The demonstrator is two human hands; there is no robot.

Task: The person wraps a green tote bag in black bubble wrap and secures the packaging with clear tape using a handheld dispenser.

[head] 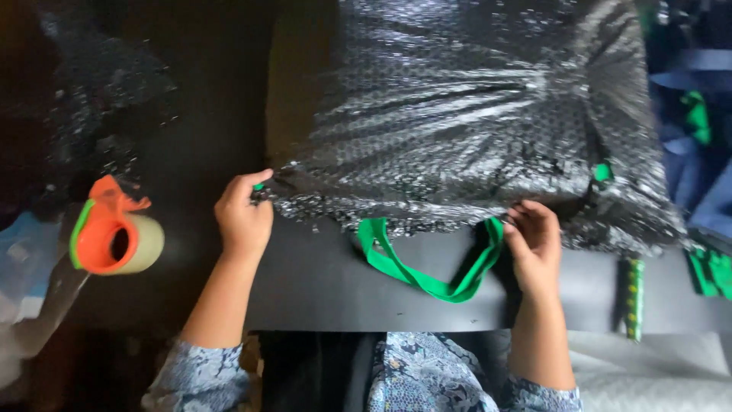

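Observation:
A large sheet of black bubble wrap [473, 114] lies draped over a bulky item on a dark table [320, 290]. A green fabric handle loop [427, 267] sticks out from under its near edge. My left hand [244, 217] pinches the wrap's near left corner. My right hand [534, 240] grips the wrap's near edge beside the right end of the green handle. A small green patch [602, 172] shows through the wrap at the right.
A roll of clear packing tape in an orange and green dispenser [114, 236] sits left of my left hand. More black bubble wrap [99, 99] lies at the far left. Blue and green fabric items [698, 130] pile at the right edge. A narrow green patterned strip [634, 297] hangs at the table's right.

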